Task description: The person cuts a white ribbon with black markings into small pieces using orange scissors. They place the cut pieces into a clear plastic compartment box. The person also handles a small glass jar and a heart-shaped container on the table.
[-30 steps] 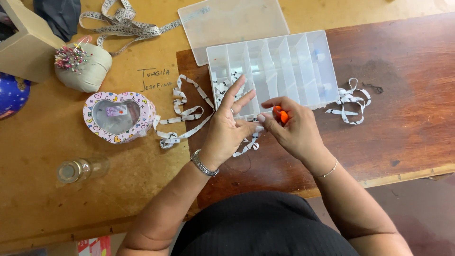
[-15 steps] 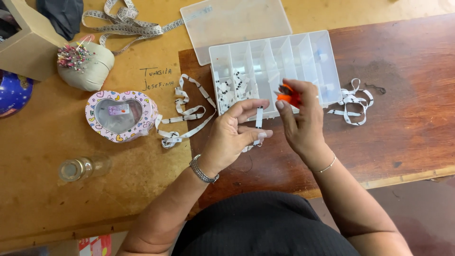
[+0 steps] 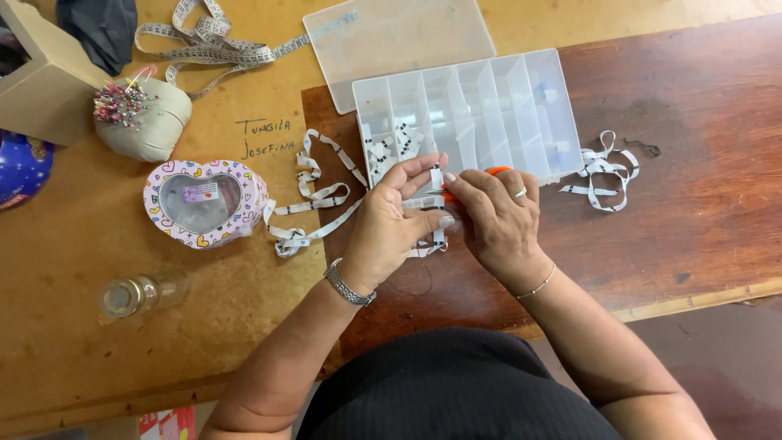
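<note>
A narrow white ribbon (image 3: 437, 189) with black marks is pinched upright between the thumb and fingers of the left hand (image 3: 389, 230), just in front of the clear compartment box (image 3: 521, 114). The right hand (image 3: 498, 218) is closed around orange-handled scissors (image 3: 494, 172), whose blades meet the ribbon; I cannot tell how far they are shut. More ribbon (image 3: 314, 204) trails left across the wooden table (image 3: 700, 204) towards a heart-shaped tin (image 3: 204, 204). Further off sit a pincushion (image 3: 140, 118), a small glass bottle (image 3: 140, 295) and a measuring tape (image 3: 208, 41).
</note>
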